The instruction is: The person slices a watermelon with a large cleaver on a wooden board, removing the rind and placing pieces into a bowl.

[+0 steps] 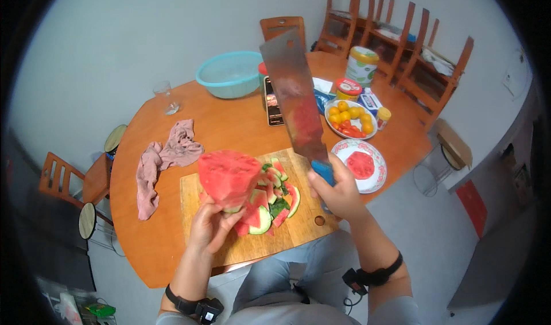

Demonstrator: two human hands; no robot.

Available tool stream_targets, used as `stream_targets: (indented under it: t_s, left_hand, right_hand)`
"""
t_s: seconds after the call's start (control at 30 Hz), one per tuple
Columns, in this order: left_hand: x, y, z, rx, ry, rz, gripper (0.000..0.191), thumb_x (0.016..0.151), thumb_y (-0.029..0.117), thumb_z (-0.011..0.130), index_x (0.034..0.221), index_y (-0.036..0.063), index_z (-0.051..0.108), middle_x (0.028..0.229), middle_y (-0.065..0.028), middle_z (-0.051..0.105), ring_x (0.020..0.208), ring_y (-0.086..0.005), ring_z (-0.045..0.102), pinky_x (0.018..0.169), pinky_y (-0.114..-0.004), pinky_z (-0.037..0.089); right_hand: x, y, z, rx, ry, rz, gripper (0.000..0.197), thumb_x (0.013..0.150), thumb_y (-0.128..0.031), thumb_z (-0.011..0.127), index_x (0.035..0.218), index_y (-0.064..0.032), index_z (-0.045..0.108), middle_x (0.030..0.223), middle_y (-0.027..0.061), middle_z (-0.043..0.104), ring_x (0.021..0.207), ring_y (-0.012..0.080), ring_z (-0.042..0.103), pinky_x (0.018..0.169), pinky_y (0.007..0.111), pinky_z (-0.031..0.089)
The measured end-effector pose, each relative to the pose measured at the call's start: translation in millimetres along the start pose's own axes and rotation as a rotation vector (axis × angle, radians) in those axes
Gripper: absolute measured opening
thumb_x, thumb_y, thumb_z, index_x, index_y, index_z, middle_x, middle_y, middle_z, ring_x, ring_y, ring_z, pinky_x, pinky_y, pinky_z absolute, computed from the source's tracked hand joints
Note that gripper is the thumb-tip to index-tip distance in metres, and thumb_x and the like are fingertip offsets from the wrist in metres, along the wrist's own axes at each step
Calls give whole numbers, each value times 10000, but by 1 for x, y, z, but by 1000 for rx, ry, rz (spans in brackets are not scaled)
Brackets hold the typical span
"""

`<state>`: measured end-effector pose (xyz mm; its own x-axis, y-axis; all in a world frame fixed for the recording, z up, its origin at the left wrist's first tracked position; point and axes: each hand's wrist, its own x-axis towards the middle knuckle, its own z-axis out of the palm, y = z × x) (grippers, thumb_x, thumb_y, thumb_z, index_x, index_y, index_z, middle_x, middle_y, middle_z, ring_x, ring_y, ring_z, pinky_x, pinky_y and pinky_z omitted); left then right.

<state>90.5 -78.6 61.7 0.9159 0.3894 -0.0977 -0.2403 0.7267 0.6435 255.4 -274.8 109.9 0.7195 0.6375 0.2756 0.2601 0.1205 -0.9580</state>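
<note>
My left hand (215, 221) holds up a large peeled chunk of watermelon (230, 174) from below, over the left part of a wooden cutting board (305, 226). In my right hand (338, 189) is a big knife (297, 97) with a broad blade and a blue handle, its blade pointing up and away from me and wet with red juice. Between the hands, watermelon rinds and scraps (275, 200) lie heaped on the board. Right of the board, a flowered plate (379, 178) holds a round slice of watermelon (360, 165).
Left of the board lies a pink cloth (172, 153). Farther back stand a drinking glass (165, 97), a blue plastic basin (232, 77) and a phone (272, 103). A bowl of yellow fruit and small tomatoes (351, 120), a jar (383, 117) and tins (361, 67) stand at the right.
</note>
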Motion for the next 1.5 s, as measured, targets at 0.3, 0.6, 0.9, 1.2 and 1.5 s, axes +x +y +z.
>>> stream_targets:
  t_s: [0.3,0.6,0.9,1.2,1.5]
  left_hand:
    - [39,-43,54,115,-58,-72,433,781,44,405,1213,40,376,1226,-145,442,1086,-282,494,929,-424,416]
    - [68,-90,91,121,-36,-212,405,783,43,407,1185,81,410,1167,-88,497,1078,-267,497,935,-427,406]
    - [89,-120,108,99,-87,-308,400,770,52,431,1170,67,413,1164,-115,491,1062,-271,506,916,-412,428]
    - [86,-142,105,159,102,-229,261,850,207,512,1049,40,510,1003,-109,562,913,-235,559,777,-365,483]
    - [87,-158,115,184,93,-17,211,827,146,541,1017,58,510,954,-70,557,896,-196,546,777,-344,461]
  right_hand:
    - [-44,24,-67,-422,127,-144,343,794,-114,616,1110,-20,519,912,115,608,857,171,589,763,275,450]
    - [-102,51,-123,31,362,182,308,834,-152,561,1090,4,486,649,33,526,532,92,499,496,229,402]
    - [-108,46,-144,-216,284,74,288,810,-133,569,1049,11,498,661,54,541,548,103,519,525,239,425]
    - [-84,47,-112,-677,118,-464,592,676,-203,714,1187,-12,484,737,93,560,615,217,561,539,301,457]
    - [-78,56,-101,-727,158,-438,583,696,-216,698,1201,-22,478,681,67,508,564,197,523,506,304,440]
